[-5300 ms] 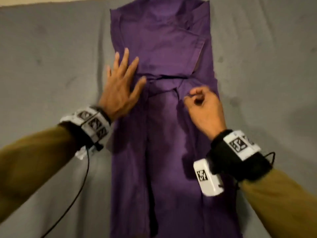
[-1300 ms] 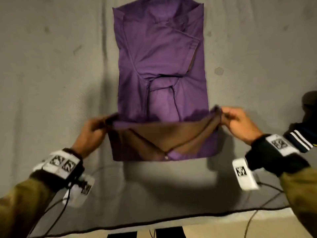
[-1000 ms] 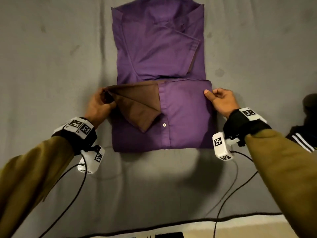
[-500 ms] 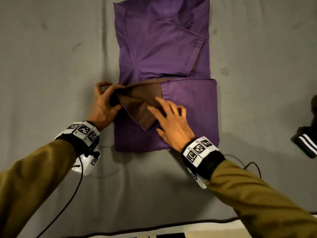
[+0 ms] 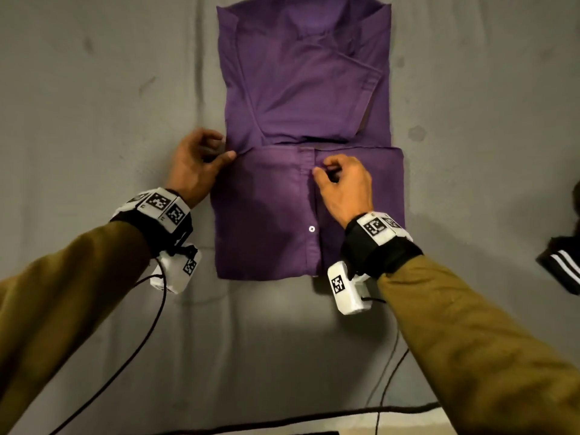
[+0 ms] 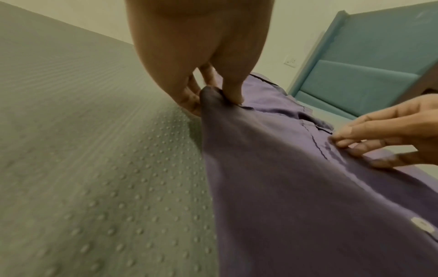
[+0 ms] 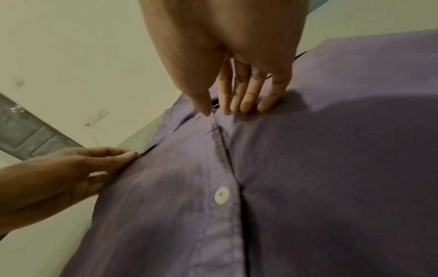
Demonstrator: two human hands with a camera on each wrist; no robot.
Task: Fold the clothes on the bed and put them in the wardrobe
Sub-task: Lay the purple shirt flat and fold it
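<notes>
Purple cotton button-front shirt (image 5: 306, 146) lies flat on the grey dimpled bed sheet (image 5: 94, 89), long axis running straight away from the hands, collar end far, folded-up hem panel near. Left hand (image 5: 196, 166) sits at the panel's left edge, thumb and fingers pinching its upper left corner. Right hand (image 5: 343, 183) rests on the panel at the button placket, fingertips (image 7: 246, 106) pressing the top hem, thumb just beside them; no cloth visibly gripped. Both hands are level with the fold's free edge. Judgement: next fold goes away from the hands, over the collar half; the right hand is nearer the centreline. Black white-striped garment (image 5: 561, 265) lies well to the right.
</notes>
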